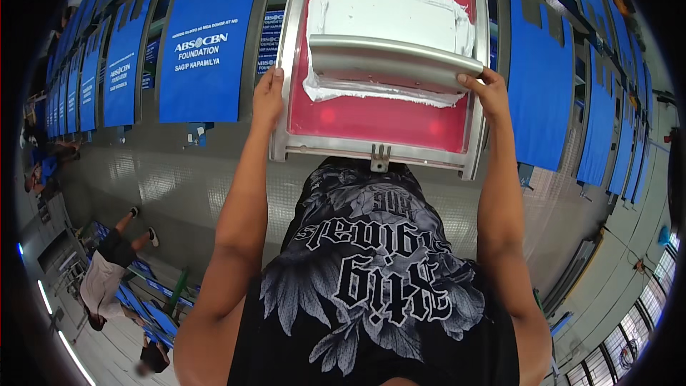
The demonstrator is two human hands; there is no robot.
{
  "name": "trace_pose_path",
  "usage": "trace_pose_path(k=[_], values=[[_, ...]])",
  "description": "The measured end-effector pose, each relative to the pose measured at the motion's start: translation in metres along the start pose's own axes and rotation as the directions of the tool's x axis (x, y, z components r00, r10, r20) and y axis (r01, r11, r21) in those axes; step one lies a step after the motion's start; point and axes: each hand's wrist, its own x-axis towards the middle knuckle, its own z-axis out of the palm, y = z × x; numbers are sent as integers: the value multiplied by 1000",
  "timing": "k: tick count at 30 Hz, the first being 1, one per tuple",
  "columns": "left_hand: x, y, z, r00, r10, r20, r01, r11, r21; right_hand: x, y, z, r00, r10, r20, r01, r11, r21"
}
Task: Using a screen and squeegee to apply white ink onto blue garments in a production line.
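A metal-framed printing screen (286, 100) with a red mesh lies in front of me on a long table. A thick layer of white ink (389, 11) covers its far half. Across the screen lies a wide metal squeegee (393, 61), with white ink smeared under its edge. My left hand (268, 93) grips the squeegee's left end and rests on the frame's left bar. My right hand (486, 89) grips the squeegee's right end near the frame's right bar.
Blue bags (204, 43) with white print lie in rows on both sides of the screen, more blue bags (547, 78) to the right. A person (107, 264) crouches on the floor at lower left beside blue sheets. Windows line the lower right.
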Motion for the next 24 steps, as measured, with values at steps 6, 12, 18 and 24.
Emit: trace_pose_path(k=[6,12,18,24], values=[[13,-9,0,998,25,52,-21,997,-73,1,8,5,1000,-7,16,7,1000,24],[1,0,1,999,19,48,-19,1000,-16,-4,14,4,1000,2,2,-2,1000,13],[3,-5,-8,958,280,66,-279,849,449,-17,-12,4,992,-10,126,42,965,-258],[-30,104,12,661,155,734,-716,421,556,-76,-35,43,931,-259,258,356,483,-800]])
